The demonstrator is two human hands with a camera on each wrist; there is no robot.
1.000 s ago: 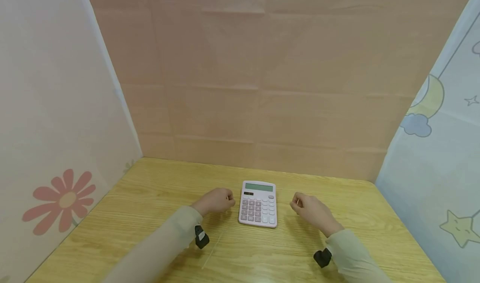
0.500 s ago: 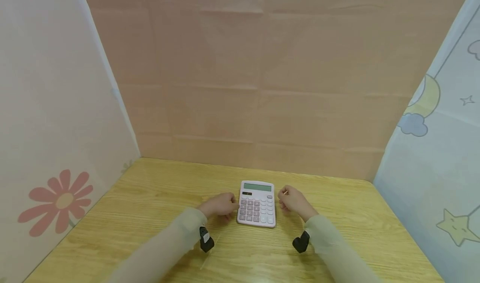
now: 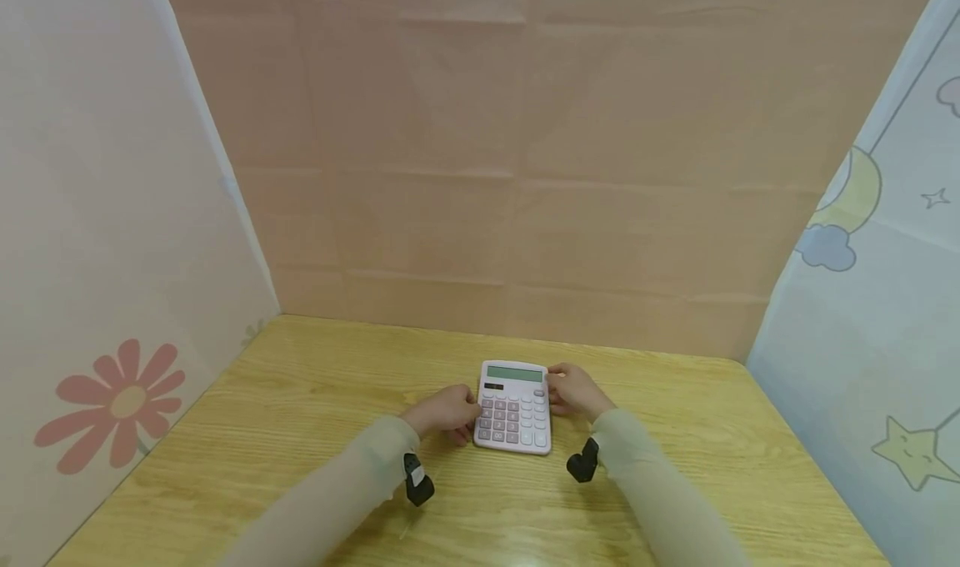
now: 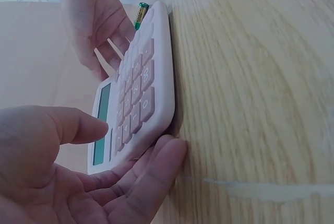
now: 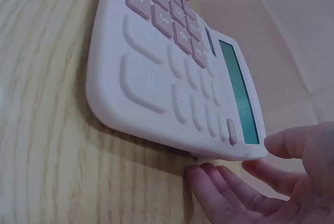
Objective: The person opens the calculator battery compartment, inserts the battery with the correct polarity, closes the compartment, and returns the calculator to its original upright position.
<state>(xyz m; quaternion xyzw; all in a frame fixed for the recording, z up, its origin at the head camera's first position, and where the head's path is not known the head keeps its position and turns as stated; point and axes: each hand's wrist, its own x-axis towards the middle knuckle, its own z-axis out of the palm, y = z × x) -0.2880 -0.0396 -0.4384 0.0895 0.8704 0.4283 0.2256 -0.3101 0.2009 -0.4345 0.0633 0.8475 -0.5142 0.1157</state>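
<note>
We're seeing a tan backdrop (image 3: 480, 150) filling the far side, creases running across it. Pale panels are flanking it: the left panel (image 3: 90, 150) is showing a red flower (image 3: 123, 404); the right panel (image 3: 900, 342) is showing a yellow moon (image 3: 861, 190), a blue cloud (image 3: 827, 248) and a yellow star (image 3: 912, 453). In front, a wood-grain table (image 3: 300, 383) is spanning the scene. Two pale sleeves are reaching over it from the near side: left sleeve (image 3: 337, 484), right sleeve (image 3: 660, 484), both angling inward.

Main item: we're looking at a light pink calculator (image 3: 513, 413) sitting face up on the table, between the hands, display end pointing far, big number keys facing near. Both hands are grasping it. The left hand (image 3: 444, 410) is holding the left edge, thumb overhanging the face, fingers curling underneath. The right hand (image 3: 577, 390) is pinching the far right corner, thumb up top, fingers tucking below.

Each wrist is wearing a black unit: left unit (image 3: 418, 481), right unit (image 3: 582, 460). The calculator's display (image 3: 513, 373) is showing green. Smallest: in the left wrist view we're catching what looks like a green battery (image 4: 140, 16) poking out past the calculator's right side; we can't tell what it's resting on.
</note>
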